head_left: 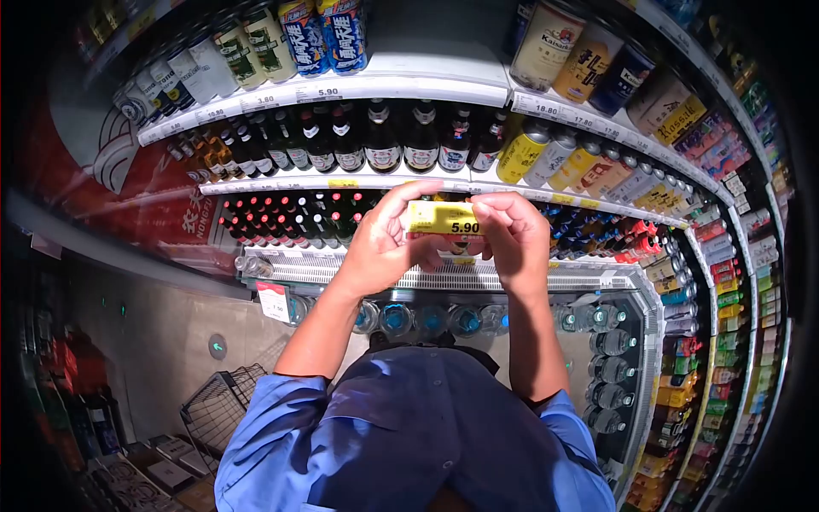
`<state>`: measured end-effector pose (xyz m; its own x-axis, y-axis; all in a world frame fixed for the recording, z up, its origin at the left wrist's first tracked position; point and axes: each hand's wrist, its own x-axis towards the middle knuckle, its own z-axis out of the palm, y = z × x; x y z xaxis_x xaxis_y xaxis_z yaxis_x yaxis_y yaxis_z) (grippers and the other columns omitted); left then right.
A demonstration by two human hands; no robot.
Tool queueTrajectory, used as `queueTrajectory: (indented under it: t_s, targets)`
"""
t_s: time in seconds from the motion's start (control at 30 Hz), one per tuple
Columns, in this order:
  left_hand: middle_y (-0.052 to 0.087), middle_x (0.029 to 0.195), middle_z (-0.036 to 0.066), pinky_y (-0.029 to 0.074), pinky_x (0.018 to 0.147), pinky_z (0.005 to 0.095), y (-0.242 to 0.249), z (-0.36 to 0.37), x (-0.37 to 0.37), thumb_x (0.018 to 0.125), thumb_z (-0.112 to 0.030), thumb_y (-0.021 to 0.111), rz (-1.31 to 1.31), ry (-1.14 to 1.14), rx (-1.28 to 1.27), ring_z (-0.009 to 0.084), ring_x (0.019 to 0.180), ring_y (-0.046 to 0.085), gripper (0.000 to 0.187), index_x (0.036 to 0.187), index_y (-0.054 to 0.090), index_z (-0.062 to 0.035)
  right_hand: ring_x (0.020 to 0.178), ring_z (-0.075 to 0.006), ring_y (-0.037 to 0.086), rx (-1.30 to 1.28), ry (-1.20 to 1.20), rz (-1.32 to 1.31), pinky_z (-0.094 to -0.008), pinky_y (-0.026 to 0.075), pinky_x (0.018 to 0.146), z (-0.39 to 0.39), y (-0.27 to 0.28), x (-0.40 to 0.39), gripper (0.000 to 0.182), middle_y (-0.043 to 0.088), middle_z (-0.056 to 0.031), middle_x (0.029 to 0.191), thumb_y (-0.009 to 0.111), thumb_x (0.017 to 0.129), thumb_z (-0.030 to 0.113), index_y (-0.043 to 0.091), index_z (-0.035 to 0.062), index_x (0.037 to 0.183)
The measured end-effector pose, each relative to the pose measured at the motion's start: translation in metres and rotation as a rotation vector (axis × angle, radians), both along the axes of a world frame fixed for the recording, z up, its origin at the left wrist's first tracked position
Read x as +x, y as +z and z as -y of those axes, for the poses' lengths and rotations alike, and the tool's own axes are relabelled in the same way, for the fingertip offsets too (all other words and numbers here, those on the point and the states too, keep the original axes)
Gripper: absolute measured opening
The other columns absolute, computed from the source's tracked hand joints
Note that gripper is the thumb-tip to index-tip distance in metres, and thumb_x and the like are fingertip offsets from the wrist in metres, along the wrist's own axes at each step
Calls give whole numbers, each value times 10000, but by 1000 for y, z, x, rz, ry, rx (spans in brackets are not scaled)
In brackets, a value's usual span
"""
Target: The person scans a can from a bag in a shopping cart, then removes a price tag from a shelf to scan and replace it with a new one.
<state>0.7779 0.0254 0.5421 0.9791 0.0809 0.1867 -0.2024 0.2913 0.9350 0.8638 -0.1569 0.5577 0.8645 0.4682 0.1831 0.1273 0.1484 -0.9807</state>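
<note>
A yellow price tag [439, 218] marked 5.90 is held up between both of my hands, in front of the drink shelves. My left hand [381, 243] pinches its left end, with fingers closed behind it. On the right end, my right hand [518, 239] grips it between thumb and fingers. Behind the tag runs a shelf edge [392, 186] with price strips, and dark beer bottles [381, 145] stand in a row on it. Part of the lower bottle rows is hidden by my hands.
Yellow and white cans [522, 152] stand right of the bottles. Blue cans [345, 38] sit on the upper shelf. Water bottles [397, 319] line the case bottom near my body. A wire cart [223, 401] stands at lower left. More drink shelves [725, 324] curve along the right.
</note>
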Motion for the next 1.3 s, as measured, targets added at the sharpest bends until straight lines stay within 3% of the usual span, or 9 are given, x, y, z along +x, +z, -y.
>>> queueTrajectory:
  t_s: [0.2,0.3,0.43,0.47,0.7,0.87,1.0,1.1,1.3]
  targets:
    - [685,836,81,537,603,240,0,0,-2,1060,-143,522,53,-2,116,100,635,653,317,1346,516,-7,621,-78,635,-26,6,-37,-200,455,522,0,-1,-1,174,716,-63,860,648,999,155,678,12,1095]
    - [673,812,79,526,574,240,-4,1,-1,1068,-149,511,26,72,161,95,594,631,285,1309,531,2,639,-83,640,-7,80,-58,-215,479,561,4,-1,0,190,720,-63,857,626,1002,135,663,6,1138]
    - [653,784,77,520,543,245,-2,3,-2,1072,-148,503,33,74,49,108,595,628,252,1268,544,4,914,-166,718,105,226,10,-267,565,723,9,4,-2,539,707,-166,1154,815,808,-6,609,11,1305]
    - [656,792,88,524,540,248,-1,2,-2,1071,-157,504,31,70,54,120,606,636,259,1274,540,-1,1058,-224,709,19,263,162,-327,601,845,15,-2,5,725,655,-175,1295,869,712,-40,572,10,1372]
    - [673,819,105,529,544,246,2,5,0,1066,-191,524,12,38,21,130,629,651,279,1284,532,-17,1088,-225,694,9,285,305,-351,596,932,17,-9,15,676,662,-139,1302,837,773,-13,566,13,1393]
    - [693,846,105,538,564,243,1,7,1,1071,-197,520,23,50,51,121,650,654,271,1270,540,-14,1081,-206,692,94,292,139,-332,584,926,18,-10,12,598,676,-147,1269,822,797,5,597,0,1351]
    - [696,829,76,540,587,243,4,10,4,1075,-168,504,45,108,310,91,654,644,228,1222,578,-9,1019,-171,696,41,296,86,-309,574,868,26,-1,20,561,700,-125,1221,814,822,67,612,11,1343]
    - [675,770,32,529,588,235,6,15,7,1067,-139,498,77,122,534,89,644,656,214,1226,581,-23,805,-122,699,-318,273,211,-285,540,710,24,4,30,260,754,-77,955,750,891,169,729,37,1114]
    - [689,770,50,535,602,249,12,6,9,1057,-119,529,62,160,575,97,652,658,178,1119,631,12,707,-161,688,-363,169,354,-298,527,657,25,12,32,207,740,-73,864,728,909,235,746,40,973]
